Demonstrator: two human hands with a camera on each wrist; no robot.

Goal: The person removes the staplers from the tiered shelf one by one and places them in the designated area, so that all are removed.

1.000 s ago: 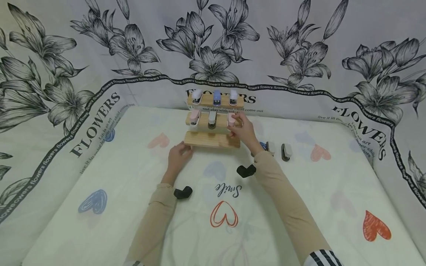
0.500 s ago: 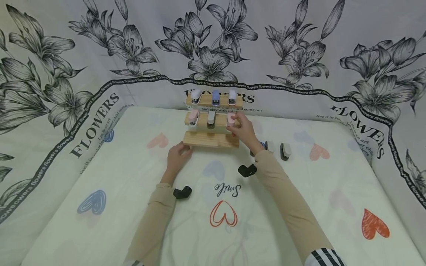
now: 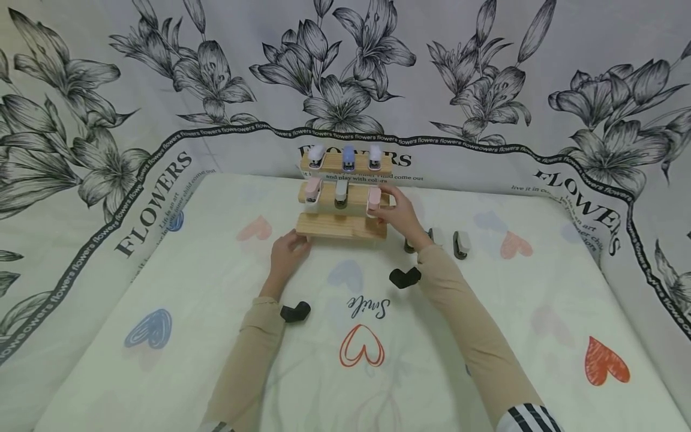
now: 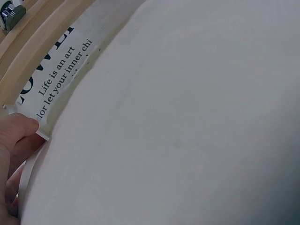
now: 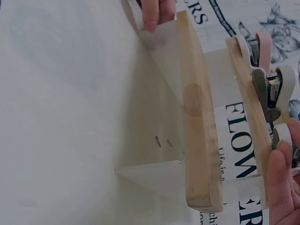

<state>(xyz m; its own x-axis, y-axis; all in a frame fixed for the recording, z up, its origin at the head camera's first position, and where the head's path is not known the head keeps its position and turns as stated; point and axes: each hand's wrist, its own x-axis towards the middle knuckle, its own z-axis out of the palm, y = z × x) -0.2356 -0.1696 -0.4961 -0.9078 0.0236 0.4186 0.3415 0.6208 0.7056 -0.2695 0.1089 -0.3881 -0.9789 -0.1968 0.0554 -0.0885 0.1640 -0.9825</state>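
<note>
A three-tier wooden stand with clear side panels stands at the back of the table; its bottom board is bare. On the middle board, a pink stapler, a pale grey stapler and another pink stapler sit in a row. My right hand holds that right-end pink stapler, index finger behind, thumb low in front. The right wrist view shows its fingertips at the stapler's white base. My left hand pinches the stand's left clear panel, thumb over its edge in the left wrist view.
The top board carries a white stapler, a blue stapler and a pale lilac stapler. A pale stapler lies right of my right wrist, which partly hides a dark stapler. A printed cloth hangs behind.
My right fingers have slid slightly right and down around the right-end pink stapler, leaving more of it in sight. My left hand stays at the stand's left side.
</note>
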